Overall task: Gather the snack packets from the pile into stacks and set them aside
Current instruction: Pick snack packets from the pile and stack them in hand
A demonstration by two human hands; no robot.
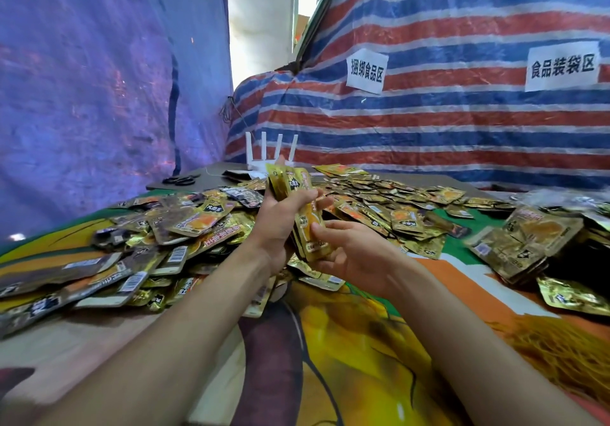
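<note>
Clasped upright in the left hand [280, 224], fingers curled round it: a stack of snack packets [305, 194], pinched at its lower edge by the right hand [350, 254], above the loose pile [158, 237]. Behind: scissors [180, 180], white router [270, 153] with 4 antennas. At right: finished stacks [528, 244]. On the striped tarp [429, 121], 2 notices; printed on the left sign [366, 70]: 捆绑食品区; on the right sign [561, 65]: 食品装袋区.

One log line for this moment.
phase: gathering | left hand: grips packet stack | right hand: pinches its lower end | finished stack: lying at right
</note>
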